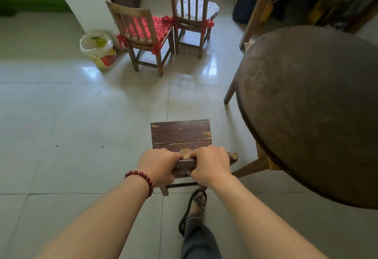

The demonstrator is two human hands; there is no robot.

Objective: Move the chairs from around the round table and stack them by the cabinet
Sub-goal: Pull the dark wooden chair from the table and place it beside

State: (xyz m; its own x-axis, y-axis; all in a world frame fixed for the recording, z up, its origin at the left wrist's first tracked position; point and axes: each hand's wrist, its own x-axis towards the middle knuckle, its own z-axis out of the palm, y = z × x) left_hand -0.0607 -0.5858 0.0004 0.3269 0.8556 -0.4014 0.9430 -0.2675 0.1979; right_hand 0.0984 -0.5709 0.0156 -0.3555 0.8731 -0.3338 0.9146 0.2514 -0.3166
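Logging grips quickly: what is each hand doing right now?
Left hand: closed on the chair back rail.
Right hand: closed on the same rail.

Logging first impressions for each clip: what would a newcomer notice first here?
Both hands, left hand and right hand, grip the top rail of a dark wooden chair at bottom centre. The round table fills the right, and two cushioned chairs stand by the white wall.
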